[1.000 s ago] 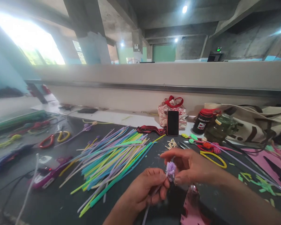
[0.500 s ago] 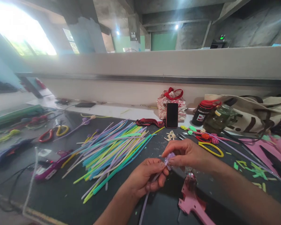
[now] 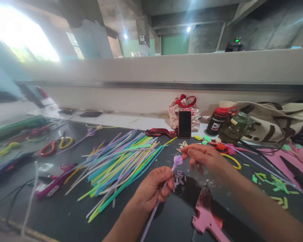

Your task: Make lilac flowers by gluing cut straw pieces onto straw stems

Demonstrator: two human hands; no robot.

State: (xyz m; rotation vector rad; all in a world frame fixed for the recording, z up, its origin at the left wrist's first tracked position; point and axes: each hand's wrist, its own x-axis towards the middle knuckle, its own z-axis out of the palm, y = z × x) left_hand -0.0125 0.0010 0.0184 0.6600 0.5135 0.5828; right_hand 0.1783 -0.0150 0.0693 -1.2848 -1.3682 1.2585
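My left hand (image 3: 155,185) pinches the lilac stem of a pipe cleaner flower (image 3: 177,161), whose rounded purple head points up above my fingertips. The long stem runs down past my palm to the bottom edge. Just right of the flower head, my right hand (image 3: 204,158) hovers with bent, parted fingers and nothing visible in them; its fingertips are close to the petals. Below my hands, short lilac cut pieces (image 3: 179,178) lie on the black table. A pink glue gun (image 3: 207,215) rests beneath my right forearm.
Loose coloured pipe cleaners (image 3: 121,164) spread left of my hands. A purple glue gun (image 3: 53,185) and red-handled scissors (image 3: 47,148) lie farther left. A phone (image 3: 184,124) stands at the back, beside a black bottle (image 3: 215,122). Green scraps (image 3: 275,183) lie at right.
My right hand has let go of the flower head and drawn slightly up and right. My left hand has shifted a little left with the flower, whose head now shows fully.
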